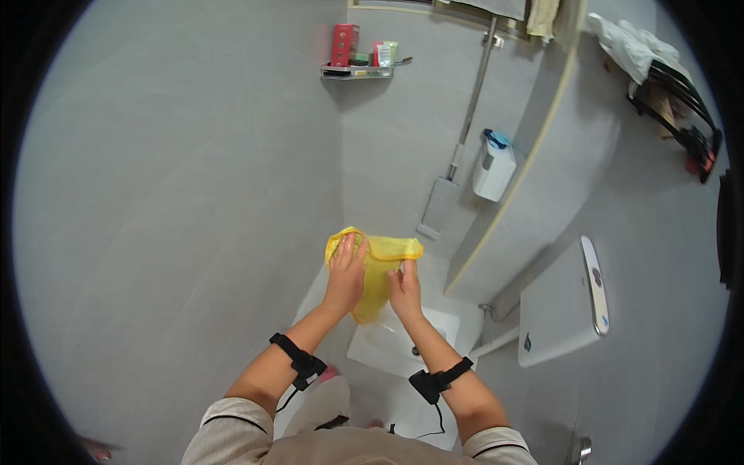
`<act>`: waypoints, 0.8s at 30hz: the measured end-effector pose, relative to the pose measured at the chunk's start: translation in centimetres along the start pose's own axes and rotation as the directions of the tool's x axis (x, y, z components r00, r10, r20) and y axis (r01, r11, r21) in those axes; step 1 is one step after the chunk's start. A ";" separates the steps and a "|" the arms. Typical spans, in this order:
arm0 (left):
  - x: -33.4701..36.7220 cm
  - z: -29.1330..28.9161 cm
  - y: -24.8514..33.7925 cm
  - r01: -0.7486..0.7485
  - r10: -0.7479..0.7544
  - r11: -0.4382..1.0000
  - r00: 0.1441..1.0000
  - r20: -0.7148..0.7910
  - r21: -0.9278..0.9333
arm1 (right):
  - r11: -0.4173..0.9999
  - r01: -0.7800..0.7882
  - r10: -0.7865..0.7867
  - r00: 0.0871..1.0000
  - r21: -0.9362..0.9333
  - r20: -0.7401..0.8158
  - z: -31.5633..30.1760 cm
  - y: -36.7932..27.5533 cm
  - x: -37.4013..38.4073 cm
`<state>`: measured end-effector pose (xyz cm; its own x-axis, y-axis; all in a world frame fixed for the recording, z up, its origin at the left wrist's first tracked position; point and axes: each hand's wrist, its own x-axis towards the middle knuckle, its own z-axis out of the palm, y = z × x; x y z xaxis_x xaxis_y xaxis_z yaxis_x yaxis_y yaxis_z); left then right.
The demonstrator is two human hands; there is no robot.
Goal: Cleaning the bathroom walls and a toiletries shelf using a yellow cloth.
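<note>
A thin yellow cloth (378, 280) with orange edging hangs between my two hands, its top edge folded over and its lower end dangling. My left hand (346, 277) grips its left side; the fingers lie along the folded part, and their tips are partly covered by the cloth. On the other side, my right hand (406, 291) pinches the right end, thumb in front and fingertips hidden behind the fold. Below the cloth lies a white squat toilet (364, 345), partly covered by my right forearm. Each forearm wears a black strap with a small box and a cable.
A white cistern (539, 325) hangs at right, with a pipe (496, 342) running low. A flat mop (439, 205) leans on the far wall beside a white wall box (493, 172). A corner shelf (356, 74) holds toiletries. A partition (527, 174) juts out; a black rack (674, 101) carries cloths.
</note>
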<state>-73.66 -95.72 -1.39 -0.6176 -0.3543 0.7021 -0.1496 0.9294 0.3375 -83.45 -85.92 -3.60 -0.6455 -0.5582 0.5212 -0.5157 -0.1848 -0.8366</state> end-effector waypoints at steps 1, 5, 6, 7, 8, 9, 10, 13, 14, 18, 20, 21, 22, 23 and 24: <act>0.9 1.4 -1.8 0.006 -0.006 1.000 1.000 -0.005 0.005 | 1.000 0.003 -0.003 1.000 0.003 0.008 0.7 1.6 1.3; 6.4 3.6 -9.9 0.049 -0.058 0.994 0.994 0.088 0.099 | 0.984 0.025 -0.031 0.999 -0.178 -0.033 3.8 4.9 8.1; 8.1 3.6 -12.0 0.017 -0.025 0.993 0.997 0.067 0.117 | 0.980 0.024 -0.030 0.999 -0.197 -0.027 4.3 5.3 10.2; 10.0 3.7 -14.0 0.017 -0.025 0.993 0.997 0.069 0.116 | 0.980 0.022 -0.028 0.999 -0.198 -0.027 5.1 5.8 12.3; 11.9 3.4 -15.7 -0.025 0.016 0.994 0.996 0.086 0.110 | 0.977 0.055 -0.061 0.998 -0.208 -0.022 5.9 6.2 14.5; 13.9 3.6 -17.1 -0.066 0.056 0.993 0.993 0.101 0.097 | 0.971 0.088 -0.094 0.995 -0.223 -0.016 6.5 6.6 16.7; 16.0 3.8 -18.8 -0.057 0.047 0.994 0.994 0.103 0.095 | 0.971 0.083 -0.087 0.996 -0.225 -0.008 7.2 7.0 18.8; 23.5 4.1 -22.3 -0.127 0.122 0.990 0.990 0.070 0.068 | 0.978 0.115 -0.128 0.989 -0.172 -0.070 8.3 7.1 25.0; 26.3 4.1 -23.3 -0.161 0.155 0.983 0.985 0.069 0.086 | 0.979 0.120 -0.133 0.988 -0.164 -0.074 8.5 7.3 27.3; 35.4 3.4 -27.4 -0.266 0.268 0.953 0.963 0.010 0.147 | 0.957 0.217 -0.234 0.969 -0.191 -0.075 10.4 7.9 35.8; 39.7 3.2 -29.2 -0.290 0.301 0.938 0.953 -0.030 0.191 | 0.936 0.282 -0.300 0.952 -0.210 -0.063 11.0 7.2 40.2; 41.4 3.2 -30.1 -0.309 0.334 0.920 0.940 -0.070 0.239 | 0.942 0.274 -0.286 0.958 -0.195 -0.032 11.3 6.8 42.3; 43.0 3.1 -31.0 -0.303 0.327 0.921 0.943 -0.064 0.244 | 0.947 0.268 -0.273 0.962 -0.179 -0.001 11.8 6.9 44.5; 44.6 3.3 -31.5 -0.316 0.348 0.914 0.933 -0.092 0.255 | 0.947 0.265 -0.269 0.963 -0.181 0.004 11.8 7.5 46.3; 46.4 3.5 -32.2 -0.334 0.377 0.902 0.918 -0.122 0.275 | 0.916 0.333 -0.347 0.938 -0.225 -0.021 12.2 7.8 48.5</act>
<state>-100.21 -141.76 18.15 -0.5292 0.0124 0.8484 -0.1411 0.9847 -0.1024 -111.96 -124.31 13.11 -0.4386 -0.4421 0.7824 -0.8142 -0.1731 -0.5542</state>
